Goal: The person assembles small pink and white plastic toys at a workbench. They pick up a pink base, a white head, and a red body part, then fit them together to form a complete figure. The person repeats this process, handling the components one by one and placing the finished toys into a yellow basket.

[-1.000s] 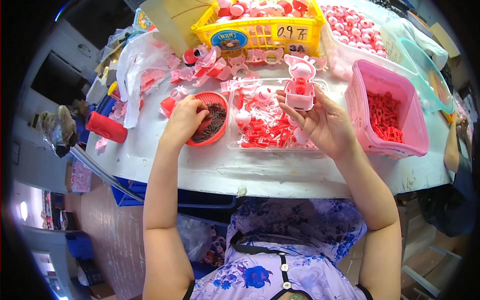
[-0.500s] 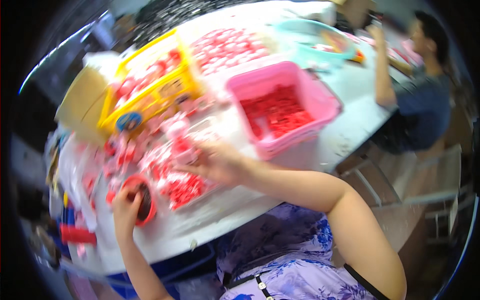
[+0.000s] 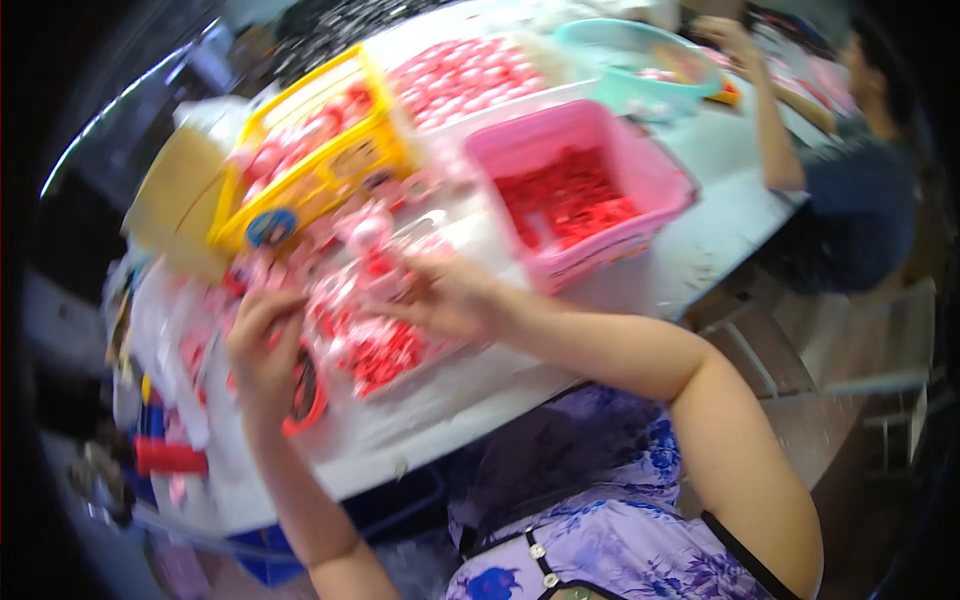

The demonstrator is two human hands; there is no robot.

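Observation:
My right hand (image 3: 452, 297) grips a small pink-and-red toy figure (image 3: 372, 240) with a round pale head, held upright over the parts on the table. My left hand (image 3: 264, 345) is raised above a red bowl (image 3: 318, 412) of dark small contents and partly covers it. Its fingers are curled together in a pinch; anything between them is too small and blurred to make out. Just beneath the toy figure, a shallow tray holds shiny red pieces (image 3: 382, 360). Pink parts (image 3: 265, 275) lie in a heap beyond my left hand.
Behind the heap stands a yellow basket (image 3: 350, 160) of pink and red balls. A pink bin (image 3: 545, 262) of red pieces stands right of it, with a tray of pink balls (image 3: 470, 80) and a turquoise basin (image 3: 600, 62) behind. A co-worker (image 3: 850, 200) sits at far right.
My left hand has risen out of the red bowl and moved away from me, toward the toy figure. My right hand keeps its hold on the figure. The view has shifted slightly.

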